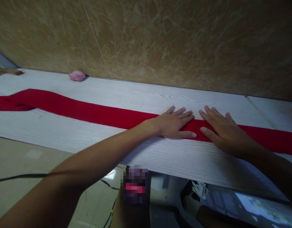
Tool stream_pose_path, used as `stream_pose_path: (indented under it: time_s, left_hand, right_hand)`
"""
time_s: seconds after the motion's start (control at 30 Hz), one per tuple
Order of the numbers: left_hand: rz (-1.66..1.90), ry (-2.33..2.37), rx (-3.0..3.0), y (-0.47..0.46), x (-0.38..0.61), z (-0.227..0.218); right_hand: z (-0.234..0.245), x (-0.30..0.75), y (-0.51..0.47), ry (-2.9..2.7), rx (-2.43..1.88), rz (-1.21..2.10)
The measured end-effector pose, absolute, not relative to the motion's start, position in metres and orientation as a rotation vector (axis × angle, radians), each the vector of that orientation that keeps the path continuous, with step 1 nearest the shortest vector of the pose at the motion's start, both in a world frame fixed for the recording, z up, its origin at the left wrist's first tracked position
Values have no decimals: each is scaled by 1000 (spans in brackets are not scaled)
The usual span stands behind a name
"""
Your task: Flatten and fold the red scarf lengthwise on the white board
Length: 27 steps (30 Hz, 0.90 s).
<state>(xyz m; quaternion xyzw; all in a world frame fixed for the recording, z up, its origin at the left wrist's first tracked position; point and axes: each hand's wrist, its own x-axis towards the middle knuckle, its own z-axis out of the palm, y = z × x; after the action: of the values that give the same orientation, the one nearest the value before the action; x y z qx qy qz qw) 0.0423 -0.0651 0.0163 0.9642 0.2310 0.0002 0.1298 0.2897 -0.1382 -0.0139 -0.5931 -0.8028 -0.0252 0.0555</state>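
A long strip of red cloth (98, 115) runs from side to side along a white wood-grain board (136, 96). It lies flat in the middle and right, while toward the left it is twisted or folded over. My left hand (175, 123) rests palm down on the strip, its fingers spread toward the right. Just to its right, my right hand (221, 129) lies on the same strip with fingers spread and pointing up and left. A short gap of red cloth shows between the two hands. Neither hand grips anything.
Behind the board rises a brown marbled wall (146, 41). A small pink pig figure (77, 76) sits by the wall at left, with a brown piece (14, 72) farther left. Below the front edge are a tiled floor (29, 158), a black cable (22, 176) and a shoe (190, 193).
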Motion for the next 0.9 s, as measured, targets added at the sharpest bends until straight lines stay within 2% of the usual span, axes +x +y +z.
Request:
stream_pose_path:
  time_s: [0.7, 0.9]
  left_hand:
    - [-62, 694, 2778, -67, 43, 20]
    - [-60, 693, 2790, -68, 43, 21]
  right_hand:
    - [-14, 291, -139, -2429, -1834, 0]
    - [-18, 296, -138, -2398, -1833, -79]
